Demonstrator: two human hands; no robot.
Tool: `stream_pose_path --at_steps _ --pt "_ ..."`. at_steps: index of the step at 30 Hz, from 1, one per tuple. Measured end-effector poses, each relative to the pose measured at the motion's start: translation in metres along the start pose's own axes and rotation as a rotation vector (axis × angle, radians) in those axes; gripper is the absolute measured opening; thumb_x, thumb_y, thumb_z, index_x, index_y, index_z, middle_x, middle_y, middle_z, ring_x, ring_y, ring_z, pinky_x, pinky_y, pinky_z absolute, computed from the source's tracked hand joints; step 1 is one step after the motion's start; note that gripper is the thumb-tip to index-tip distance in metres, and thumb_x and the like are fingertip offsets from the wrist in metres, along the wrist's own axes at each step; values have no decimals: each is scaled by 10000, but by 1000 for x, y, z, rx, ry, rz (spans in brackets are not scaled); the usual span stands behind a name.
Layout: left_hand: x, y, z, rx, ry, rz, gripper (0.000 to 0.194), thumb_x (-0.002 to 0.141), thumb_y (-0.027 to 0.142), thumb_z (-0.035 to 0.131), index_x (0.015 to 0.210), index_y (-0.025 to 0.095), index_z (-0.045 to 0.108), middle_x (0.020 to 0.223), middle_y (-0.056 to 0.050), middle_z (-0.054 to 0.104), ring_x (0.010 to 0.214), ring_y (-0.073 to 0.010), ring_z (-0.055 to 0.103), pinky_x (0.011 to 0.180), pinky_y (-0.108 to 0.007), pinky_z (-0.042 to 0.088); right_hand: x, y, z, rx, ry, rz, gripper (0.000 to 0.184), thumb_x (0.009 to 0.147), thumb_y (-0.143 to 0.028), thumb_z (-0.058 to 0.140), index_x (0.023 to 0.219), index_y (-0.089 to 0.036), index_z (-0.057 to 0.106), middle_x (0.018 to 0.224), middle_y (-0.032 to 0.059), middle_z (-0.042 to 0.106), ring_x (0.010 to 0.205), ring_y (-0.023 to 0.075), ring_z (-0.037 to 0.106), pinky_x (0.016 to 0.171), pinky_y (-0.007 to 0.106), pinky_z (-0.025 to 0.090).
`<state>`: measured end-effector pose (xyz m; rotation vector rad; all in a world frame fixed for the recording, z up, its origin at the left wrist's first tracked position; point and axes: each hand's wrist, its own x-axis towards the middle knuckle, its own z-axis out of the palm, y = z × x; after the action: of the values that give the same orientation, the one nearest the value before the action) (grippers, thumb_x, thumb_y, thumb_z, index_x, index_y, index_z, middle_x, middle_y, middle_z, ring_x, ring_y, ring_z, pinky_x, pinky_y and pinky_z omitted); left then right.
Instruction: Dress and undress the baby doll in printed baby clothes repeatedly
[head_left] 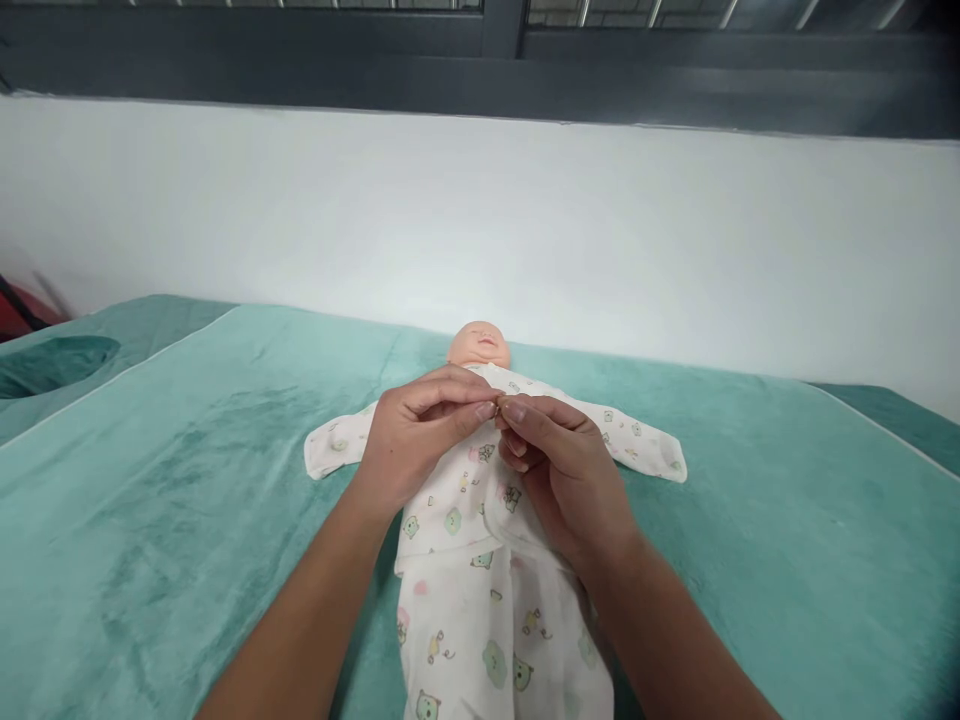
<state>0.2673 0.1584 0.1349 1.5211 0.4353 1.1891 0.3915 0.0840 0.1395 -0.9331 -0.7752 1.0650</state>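
A baby doll (pixel 478 343) lies on its back, head at the far end, dressed in a white baby outfit (pixel 457 510) printed with green and pink animals. Its sleeves spread out to both sides. Over the upper chest my left hand (pixel 416 430) is closed, thumb and forefinger pinched together. My right hand (pixel 566 460) pinches at the same spot, its fingertips meeting those of the left. Something tiny sits between the fingertips, too small and covered to name. Both hands hide part of the outfit's front and neckline.
A teal plush cover (pixel 187 500) lies under the doll, with lighter seam lines at both sides. Behind stands a white wall (pixel 480 220) below a dark window frame (pixel 300 60) with bars. A red and black object (pixel 26 308) shows at the left edge.
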Motion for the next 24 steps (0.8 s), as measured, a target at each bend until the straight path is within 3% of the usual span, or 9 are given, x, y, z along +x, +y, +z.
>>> stream_pose_path --at_steps 6,11,15,20,24 --pt "-1 0 -1 71 -10 52 61 795 252 679 768 234 730 841 -24 669 811 -168 622 763 -321 503 -1 -1 2 -84 40 -11 167 733 -336 751 654 -199 698 583 -25 480 568 94 393 501 248 289" --pt "-2 3 2 382 -56 136 163 869 201 538 784 211 677 784 -2 643 752 -138 587 715 -273 448 -1 -3 1 -267 86 -81 150 728 -351 754 698 -206 726 636 -9 571 574 100 428 521 258 336" --pt "-2 -1 5 496 -24 75 170 844 171 493 696 194 573 687 21 584 655 -123 526 622 -247 398 -2 -4 0 -448 101 -149 139 761 -359 723 719 -227 737 687 -6 630 645 129 531 580 270 398" --pt "-3 -9 9 395 81 7 183 813 179 496 631 193 502 610 33 491 599 -115 449 571 -233 360 -4 4 1 -664 115 -421 112 826 -289 658 833 -280 770 775 4 680 720 157 588 650 297 437" --pt "-5 -8 15 296 151 -42 178 835 210 515 658 195 533 623 32 519 602 -113 476 568 -227 379 -7 7 2 -695 139 -578 175 844 -237 632 921 -312 770 834 12 692 738 164 601 683 316 454"
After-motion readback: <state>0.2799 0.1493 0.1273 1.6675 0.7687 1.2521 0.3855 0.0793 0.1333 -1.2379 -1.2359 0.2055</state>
